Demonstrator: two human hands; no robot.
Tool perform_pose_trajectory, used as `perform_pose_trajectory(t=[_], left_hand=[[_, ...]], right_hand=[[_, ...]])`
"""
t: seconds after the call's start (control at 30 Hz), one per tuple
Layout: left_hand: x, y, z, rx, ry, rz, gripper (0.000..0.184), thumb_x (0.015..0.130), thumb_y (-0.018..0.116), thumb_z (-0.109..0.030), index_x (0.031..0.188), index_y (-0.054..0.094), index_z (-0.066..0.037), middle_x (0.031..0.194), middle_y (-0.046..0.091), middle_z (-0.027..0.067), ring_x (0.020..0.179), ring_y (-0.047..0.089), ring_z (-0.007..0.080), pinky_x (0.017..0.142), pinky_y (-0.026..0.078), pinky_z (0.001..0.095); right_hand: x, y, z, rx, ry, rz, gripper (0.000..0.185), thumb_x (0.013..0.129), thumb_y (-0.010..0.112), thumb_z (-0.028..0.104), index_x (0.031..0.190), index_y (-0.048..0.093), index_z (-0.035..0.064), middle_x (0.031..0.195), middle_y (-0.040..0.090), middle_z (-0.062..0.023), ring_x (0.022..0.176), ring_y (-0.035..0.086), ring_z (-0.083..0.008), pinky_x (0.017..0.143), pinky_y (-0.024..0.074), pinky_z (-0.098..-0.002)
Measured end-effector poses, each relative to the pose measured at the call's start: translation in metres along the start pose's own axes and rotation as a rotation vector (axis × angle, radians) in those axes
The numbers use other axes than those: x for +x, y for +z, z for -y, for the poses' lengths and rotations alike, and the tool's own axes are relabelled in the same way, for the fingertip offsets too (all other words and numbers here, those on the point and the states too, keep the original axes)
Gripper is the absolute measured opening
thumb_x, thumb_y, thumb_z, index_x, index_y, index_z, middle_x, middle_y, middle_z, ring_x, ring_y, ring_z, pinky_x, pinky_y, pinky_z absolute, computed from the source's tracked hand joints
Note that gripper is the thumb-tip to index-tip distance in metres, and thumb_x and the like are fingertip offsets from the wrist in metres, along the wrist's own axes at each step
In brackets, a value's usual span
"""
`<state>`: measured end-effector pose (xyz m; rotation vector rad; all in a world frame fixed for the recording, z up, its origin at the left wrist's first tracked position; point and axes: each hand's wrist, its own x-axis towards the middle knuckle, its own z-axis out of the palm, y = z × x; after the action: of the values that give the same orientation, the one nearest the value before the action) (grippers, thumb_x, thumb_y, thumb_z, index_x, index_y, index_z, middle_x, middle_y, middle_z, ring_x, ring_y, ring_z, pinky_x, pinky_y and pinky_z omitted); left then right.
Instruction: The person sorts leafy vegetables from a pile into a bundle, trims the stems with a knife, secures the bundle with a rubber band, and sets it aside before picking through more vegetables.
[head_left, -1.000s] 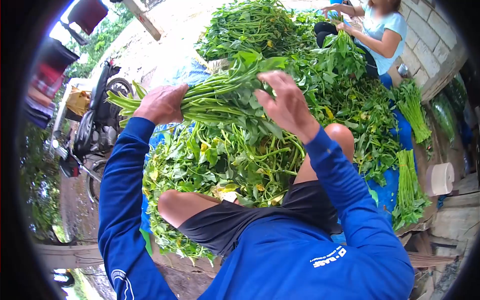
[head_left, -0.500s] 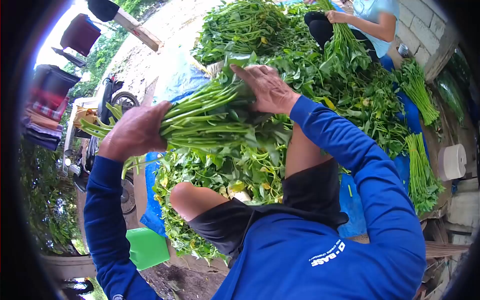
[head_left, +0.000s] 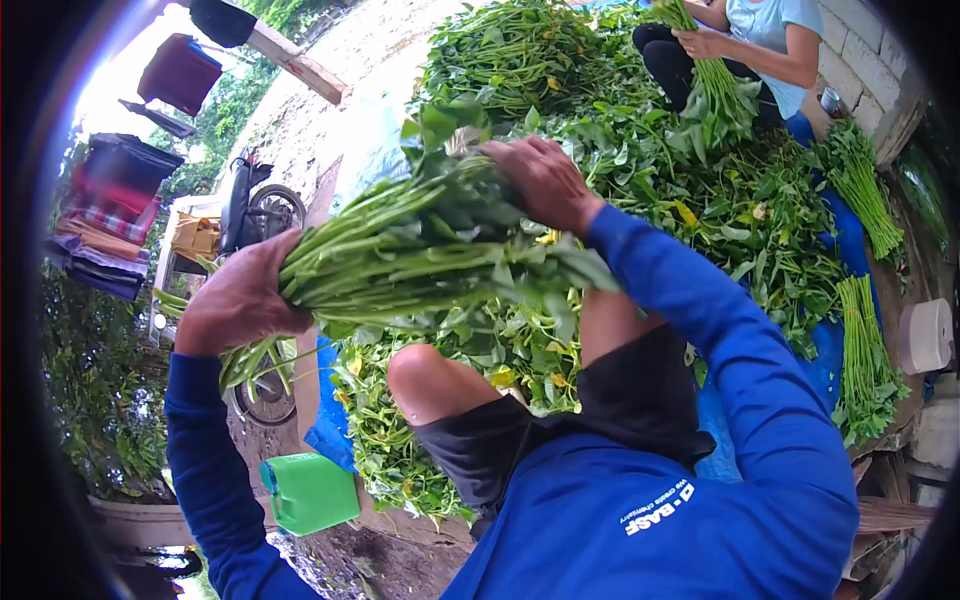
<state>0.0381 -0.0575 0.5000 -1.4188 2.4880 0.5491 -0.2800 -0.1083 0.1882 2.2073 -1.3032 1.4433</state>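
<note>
A thick bunch of leafy green stems lies across my front, above my knees. Around its stem end, at the left, my left hand is wrapped. My right hand rests against the leafy end, its fingers partly hidden by leaves; whether they grip is unclear. Beneath and beyond the bunch, loose greens are heaped on a blue sheet. Two tied bundles, one upper and one lower, lie along the right edge.
Another person sits at the upper right holding a bunch of greens. A green container stands at the lower left. A motorcycle and hanging clothes are at the left. A pale roll lies at the right.
The bunch and my left hand have moved left and downward. My right hand, spread apart from the leaves earlier, now touches them. The view has shifted, bringing the green container into sight.
</note>
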Motion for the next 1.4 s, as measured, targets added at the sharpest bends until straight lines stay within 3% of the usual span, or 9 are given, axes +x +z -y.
perform_pose_trajectory(t=[0.13,0.23,0.33,0.47,0.63,0.77,1.03,1.2,1.4], left_hand=[[0.026,-0.008,0.013,0.165,-0.087,0.093,0.066,0.067,0.086,-0.004,0.131,0.066,-0.004,0.111,0.078,0.0157,0.103,0.073,0.0279,0.1,0.055,0.0409],[0.031,-0.019,0.046,0.226,-0.146,0.078,0.065,0.065,0.086,-0.004,0.126,0.064,-0.002,0.108,0.076,0.0154,0.101,0.072,0.0297,0.101,0.055,0.0411],[0.032,-0.021,0.067,0.261,-0.225,0.06,0.065,0.065,0.085,-0.002,0.127,0.066,-0.001,0.111,0.078,0.0144,0.103,0.072,0.029,0.101,0.056,0.0402],[0.045,-0.022,0.076,0.346,-0.232,0.014,0.058,0.067,0.083,-0.005,0.123,0.066,-0.002,0.104,0.077,0.0185,0.099,0.075,0.0335,0.096,0.057,0.0439],[0.088,-0.018,0.032,0.603,-0.076,-0.162,0.058,0.067,0.084,-0.011,0.121,0.065,-0.004,0.1,0.074,0.0243,0.1,0.073,0.0464,0.088,0.056,0.054],[0.127,0.009,-0.005,0.628,0.29,-0.418,0.061,0.072,0.083,-0.015,0.129,0.064,-0.006,0.107,0.075,0.0224,0.102,0.073,0.0455,0.089,0.057,0.0553],[0.126,0.12,-0.061,0.401,0.696,-0.613,0.036,0.087,0.079,-0.018,0.119,0.065,-0.009,0.096,0.071,0.0151,0.09,0.072,0.0381,0.08,0.057,0.0513],[0.078,0.254,-0.007,0.377,0.601,-0.678,0.013,0.101,0.066,-0.023,0.111,0.066,-0.014,0.094,0.064,0.0049,0.087,0.068,0.025,0.077,0.054,0.0425],[0.044,0.344,0.024,0.322,0.436,-0.7,0.033,0.097,0.067,-0.022,0.13,0.07,-0.015,0.116,0.07,0.0072,0.105,0.07,0.0264,0.092,0.055,0.0431]], right_hand=[[0.003,0.049,-0.048,-0.034,-0.053,0.179,0.06,0.094,0.078,0.022,0.15,0.06,0.0112,0.121,0.074,-0.0173,0.109,0.072,-0.0384,0.1,0.0563,-0.0486],[-0.037,0.036,-0.093,-0.195,0.431,0.731,0.032,0.1,0.073,0.035,0.115,0.076,0.0069,0.116,0.078,-0.0203,0.107,0.076,-0.0392,0.09,0.0613,-0.0517],[-0.085,-0.015,-0.097,-0.301,0.702,0.696,0.053,0.093,0.072,0.055,0.099,0.077,0.0019,0.11,0.078,-0.0247,0.105,0.076,-0.0425,0.092,0.0603,-0.055],[-0.119,-0.076,-0.096,-0.451,0.832,1.158,0.117,0.074,0.095,0.047,0.166,0.038,0.0027,0.15,0.059,-0.0371,0.14,0.058,-0.0518,0.12,0.0482,-0.053],[-0.056,-0.117,-0.093,-0.193,0.541,0.528,0.045,0.092,0.073,0.034,0.115,0.074,-0.0036,0.11,0.074,-0.0268,0.108,0.071,-0.0448,0.099,0.0564,-0.0523],[0.072,-0.158,-0.002,0.08,0.168,0.076,0.038,0.104,0.072,0.032,0.128,0.078,0.0034,0.117,0.08,-0.0164,0.1,0.078,-0.023,0.086,0.0607,-0.0381],[0.09,-0.116,0.101,-0.372,-0.219,-0.062,0.028,0.106,0.07,0.031,0.12,0.077,0.0077,0.091,0.072,-0.0101,0.083,0.074,-0.0303,0.072,0.0609,-0.0439],[-0.045,-0.075,0.171,-0.127,0.375,0.311,0.04,0.107,0.066,0.039,0.081,0.069,0.0093,0.084,0.069,-0.0125,0.077,0.07,-0.0314,0.07,0.0567,-0.0464],[-0.116,-0.035,0.202,-0.048,0.283,0.263,0.035,0.106,0.066,0.037,0.109,0.073,0.003,0.109,0.074,-0.0158,0.106,0.07,-0.0359,0.095,0.0525,-0.0481]])
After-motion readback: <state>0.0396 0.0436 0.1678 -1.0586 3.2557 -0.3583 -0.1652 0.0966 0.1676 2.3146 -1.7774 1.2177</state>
